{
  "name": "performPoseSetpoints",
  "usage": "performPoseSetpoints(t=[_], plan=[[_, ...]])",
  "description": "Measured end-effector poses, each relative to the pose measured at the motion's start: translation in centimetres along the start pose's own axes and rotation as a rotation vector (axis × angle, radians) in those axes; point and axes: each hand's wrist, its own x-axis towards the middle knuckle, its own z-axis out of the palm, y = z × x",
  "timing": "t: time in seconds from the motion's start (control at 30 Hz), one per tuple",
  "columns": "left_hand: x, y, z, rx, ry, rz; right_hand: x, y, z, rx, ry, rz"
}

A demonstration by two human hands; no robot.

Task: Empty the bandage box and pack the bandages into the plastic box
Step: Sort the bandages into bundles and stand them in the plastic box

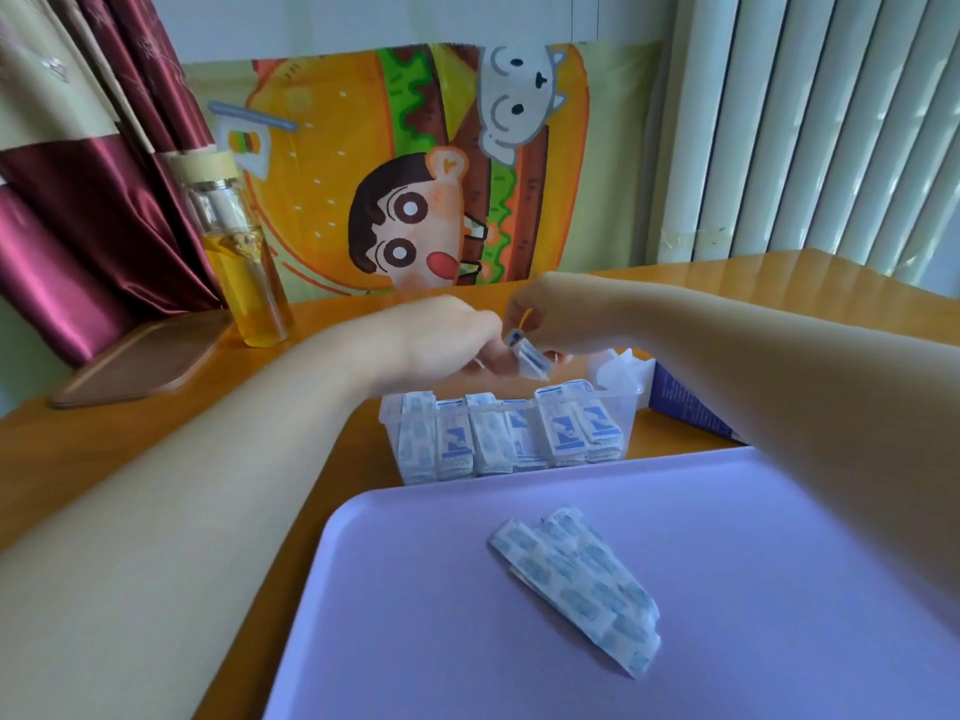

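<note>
Bandages (531,359) are pinched by the left grip (441,339) and right grip (558,317) together (a small bunch); best slide them down straight into the plastic box (629,424).

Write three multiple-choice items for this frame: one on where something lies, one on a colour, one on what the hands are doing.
1. Where do the loose bandages lie?
A. on the purple tray
B. on the bare tabletop
C. on the windowsill

2. What colour is the liquid in the glass bottle?
A. red
B. yellow
C. blue

3. What are the left hand and right hand doing?
A. resting flat
B. together holding a bandage bundle over the plastic box
C. hanging idle

Answers:
1. A, the pile lies on the tray's surface.
2. B, the liquid looks yellow.
3. B, fingers of both hands close on the bundle above the box.
</note>
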Motion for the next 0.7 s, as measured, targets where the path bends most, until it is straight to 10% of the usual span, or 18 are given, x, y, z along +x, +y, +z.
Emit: performPoseSetpoints(t=[0.13,0.33,0.7], plan=[[0.3,0.3,1.5,0.076,-0.22,-0.121,1.0,0.6,0.9,-0.058,-0.188,0.017],[-1.4,-0.6,1.8,0.125,0.019,0.054,2.1,1.3,2.4,-0.142,-0.224,-0.011],[-1.5,-1.2,2.2,0.514,-0.026,0.287,2.0,0.8,3.8,-0.437,-0.171,-0.147]])
